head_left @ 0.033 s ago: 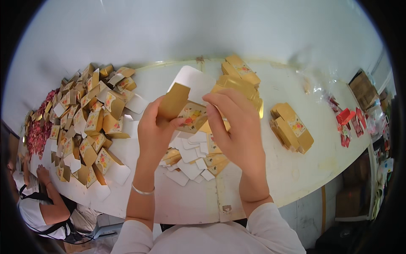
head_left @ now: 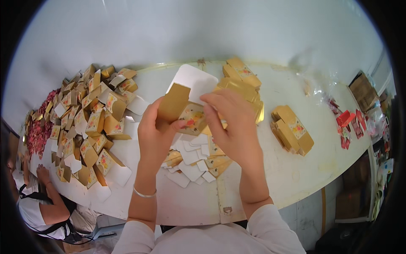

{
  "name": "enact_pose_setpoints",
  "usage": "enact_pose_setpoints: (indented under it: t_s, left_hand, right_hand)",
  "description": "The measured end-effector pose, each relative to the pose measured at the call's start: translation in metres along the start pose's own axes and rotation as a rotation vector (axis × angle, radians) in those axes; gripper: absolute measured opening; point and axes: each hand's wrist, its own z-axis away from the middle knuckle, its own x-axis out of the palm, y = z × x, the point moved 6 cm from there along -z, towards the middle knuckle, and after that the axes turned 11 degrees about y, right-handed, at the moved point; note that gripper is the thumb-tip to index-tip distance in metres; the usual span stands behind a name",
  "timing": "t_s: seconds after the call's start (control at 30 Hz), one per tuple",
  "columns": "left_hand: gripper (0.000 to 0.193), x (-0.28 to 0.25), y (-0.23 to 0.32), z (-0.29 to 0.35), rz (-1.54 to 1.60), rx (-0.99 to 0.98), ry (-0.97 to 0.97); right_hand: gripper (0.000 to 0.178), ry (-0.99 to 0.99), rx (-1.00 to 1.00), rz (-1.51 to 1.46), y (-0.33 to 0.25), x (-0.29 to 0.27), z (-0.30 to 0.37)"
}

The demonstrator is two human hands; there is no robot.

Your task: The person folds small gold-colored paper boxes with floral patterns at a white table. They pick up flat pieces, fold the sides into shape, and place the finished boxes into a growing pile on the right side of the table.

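Note:
A gold paper box (head_left: 193, 119) with a flower print is held up above the middle of the table. Its white-lined lid flap (head_left: 195, 78) stands up at the far side, and a gold side flap sticks up at the left. My left hand (head_left: 154, 125) is closed around the box's left side, thumb on the printed face. At its right edge, my right hand (head_left: 231, 127) has thumb and fingers bent together; what exactly they pinch is partly hidden. Beneath my hands lie flat, unfolded boxes (head_left: 191, 169) with white flaps, overlapping in a loose pile.
Opened gold boxes (head_left: 91, 127) form a large heap at the left, beside dark pink small pieces (head_left: 38, 131). Flat box stacks lie at the back (head_left: 241, 80) and right (head_left: 292, 129). Red packets (head_left: 346, 118) and clear plastic sit far right. A co-worker (head_left: 46, 207) is at lower left.
Almost nothing differs. My right hand has shifted slightly left along the box edge, and the whole view has moved a little.

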Motion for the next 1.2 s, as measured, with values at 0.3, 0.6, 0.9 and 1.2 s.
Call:
enact_pose_setpoints:
  t_s: [0.3, 0.6, 0.9, 1.2]
  left_hand:
    - [0.066, -0.003, 0.041, 0.014, -0.298, 0.364, 0.025]
    - [0.069, -0.004, 0.019, 0.01, 0.346, 0.005, -0.037]
    - [0.037, -0.006, 0.007, 0.014, 0.109, 0.067, -0.18]
    - [0.051, -0.017, 0.009, 0.002, 0.566, -0.2, -0.132]
  right_hand:
    - [0.01, -0.177, 0.022, 0.024, -0.004, 0.034, 0.006]
    - [0.021, 0.351, 0.15, -0.213, -0.011, 0.013, 0.004]
    - [0.026, -0.118, 1.125, -1.192, 0.026, 0.068, 0.037]
    - [0.028, -0.117, 0.833, -1.248, 0.022, 0.075, 0.03]
